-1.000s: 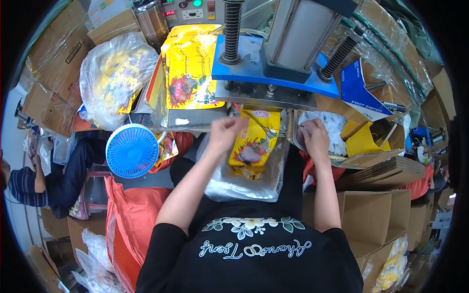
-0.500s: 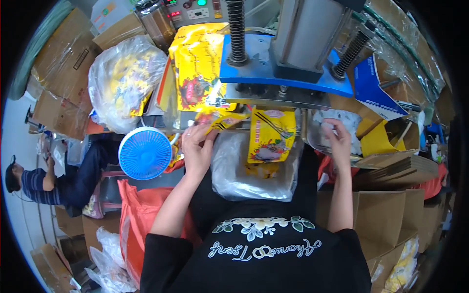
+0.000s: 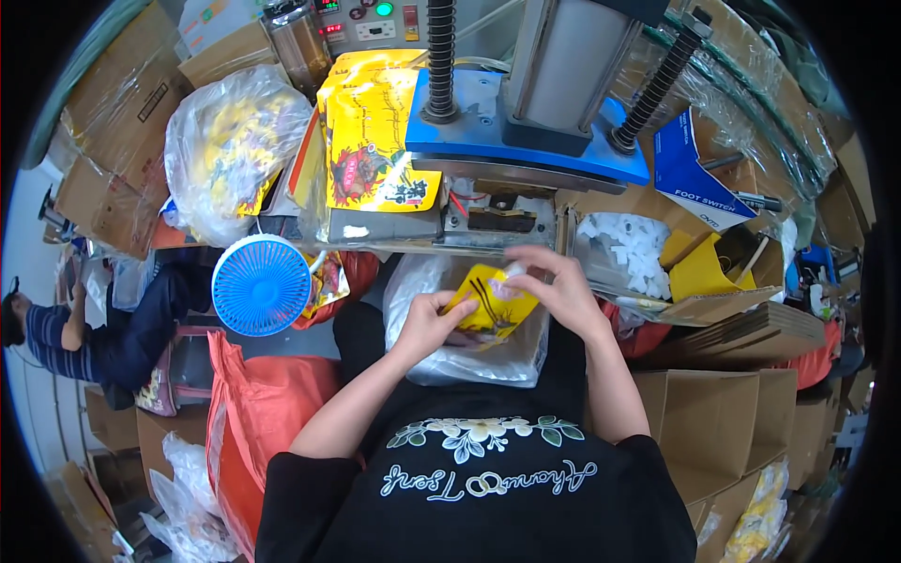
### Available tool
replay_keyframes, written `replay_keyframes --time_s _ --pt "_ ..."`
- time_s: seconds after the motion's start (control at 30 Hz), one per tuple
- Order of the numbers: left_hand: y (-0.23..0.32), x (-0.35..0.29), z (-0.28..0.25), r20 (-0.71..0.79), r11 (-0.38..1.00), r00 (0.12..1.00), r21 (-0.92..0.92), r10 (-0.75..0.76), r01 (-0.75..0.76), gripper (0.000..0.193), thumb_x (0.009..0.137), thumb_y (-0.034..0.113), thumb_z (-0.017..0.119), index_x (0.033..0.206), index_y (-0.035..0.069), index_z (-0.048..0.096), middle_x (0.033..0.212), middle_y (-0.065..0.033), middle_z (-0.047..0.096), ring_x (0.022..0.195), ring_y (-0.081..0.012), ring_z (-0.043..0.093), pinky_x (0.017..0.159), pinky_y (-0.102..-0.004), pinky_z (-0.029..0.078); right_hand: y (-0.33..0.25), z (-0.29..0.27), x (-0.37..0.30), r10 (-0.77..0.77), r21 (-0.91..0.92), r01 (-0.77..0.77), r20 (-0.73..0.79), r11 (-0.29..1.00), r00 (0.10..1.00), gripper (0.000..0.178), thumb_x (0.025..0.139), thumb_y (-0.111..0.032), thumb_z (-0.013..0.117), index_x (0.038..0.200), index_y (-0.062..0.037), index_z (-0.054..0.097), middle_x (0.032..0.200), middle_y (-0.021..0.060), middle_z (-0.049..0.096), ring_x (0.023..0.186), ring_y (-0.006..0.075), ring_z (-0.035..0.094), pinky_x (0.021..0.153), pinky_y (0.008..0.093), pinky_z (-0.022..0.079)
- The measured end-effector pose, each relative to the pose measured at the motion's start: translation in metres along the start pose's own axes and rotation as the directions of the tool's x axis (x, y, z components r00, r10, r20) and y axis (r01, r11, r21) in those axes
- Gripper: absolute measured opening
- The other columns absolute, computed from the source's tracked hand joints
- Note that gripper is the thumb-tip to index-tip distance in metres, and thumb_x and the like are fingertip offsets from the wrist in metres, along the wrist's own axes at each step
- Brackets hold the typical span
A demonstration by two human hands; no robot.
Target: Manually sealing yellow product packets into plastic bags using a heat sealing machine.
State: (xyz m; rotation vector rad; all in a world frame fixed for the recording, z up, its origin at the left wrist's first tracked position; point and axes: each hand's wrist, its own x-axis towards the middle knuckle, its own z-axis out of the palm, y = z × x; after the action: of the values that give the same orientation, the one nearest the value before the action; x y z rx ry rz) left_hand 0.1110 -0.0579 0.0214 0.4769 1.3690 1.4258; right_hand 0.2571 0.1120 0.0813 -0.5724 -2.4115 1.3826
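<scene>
A yellow printed pouch hangs tilted over the clear plastic bag in my lap. My left hand pinches the pouch by its left edge. At the pouch's upper right, my right hand has its fingers closed on a small white piece, partly hidden by the fingertips. The press stands just beyond, its blue plate raised above the metal bed. To the right, an open box holds many white plastic pieces.
A stack of yellow pouches lies left of the press. Beside it are a clear bag of pouches and a blue fan. A red bag stands at left, cardboard at right. Another person sits far left.
My right hand has moved from the box of white pieces to the pouch. The pouch at the press is now in my left hand, over the lap bag. The view has shifted slightly.
</scene>
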Motion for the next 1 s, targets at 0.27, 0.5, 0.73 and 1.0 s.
replay_keyframes --time_s 0.27,0.5,0.73,1.0 --pt "0.017 0.060 0.020 -0.109 0.963 0.993 -0.258 0.046 -0.073 0.027 0.091 0.017 0.068 0.098 -0.009 0.064 0.091 -0.0136 0.070 0.076 -0.0167 0.069 0.067 -0.0294 0.056 0.031 -0.066 -0.015 0.067 -0.180 -0.180 -0.500 0.967 0.863 0.033 0.089 -0.015 0.067 0.118 -0.0017 0.063 0.102 0.0123 0.069 0.091 0.0189 0.066 0.077 0.0303 0.051" --pt "0.029 0.069 0.007 -0.092 0.989 0.989 -0.082 0.119 -0.126 0.025 0.091 0.018 0.068 0.100 -0.006 0.067 0.087 -0.0080 0.070 0.075 -0.0111 0.066 0.065 -0.0266 0.053 0.089 -0.065 0.007 -0.060 -0.248 -0.067 -0.471 0.967 0.880 0.030 0.091 -0.012 0.060 0.120 -0.0022 0.062 0.113 0.0122 0.066 0.090 0.0219 0.065 0.081 0.0325 0.049" --pt "0.053 0.076 -0.085 -0.004 0.140 0.597 0.973 0.802 -0.182 0.064 0.082 0.031 0.073 0.136 0.008 0.050 0.141 -0.0195 0.047 0.135 -0.0334 0.040 0.110 -0.0507 0.028 0.103 -0.059 0.013 -0.080 -0.346 -0.121 -0.513 0.930 0.855 0.026 0.089 -0.006 0.061 0.114 -0.0008 0.064 0.102 0.0147 0.067 0.086 0.0226 0.063 0.077 0.0321 0.050" --pt "0.048 0.020 -0.074 -0.107 0.374 0.566 0.845 0.817 -0.381 0.009 0.082 0.004 0.070 0.091 0.002 0.071 0.089 -0.0079 0.068 0.088 -0.0206 0.063 0.093 -0.0378 0.042 0.049 -0.060 -0.010 -0.023 -0.163 -0.071 -0.511 0.984 0.859 0.024 0.089 -0.008 0.064 0.113 -0.0052 0.066 0.101 0.0068 0.063 0.087 0.0131 0.054 0.076 0.0267 0.045"
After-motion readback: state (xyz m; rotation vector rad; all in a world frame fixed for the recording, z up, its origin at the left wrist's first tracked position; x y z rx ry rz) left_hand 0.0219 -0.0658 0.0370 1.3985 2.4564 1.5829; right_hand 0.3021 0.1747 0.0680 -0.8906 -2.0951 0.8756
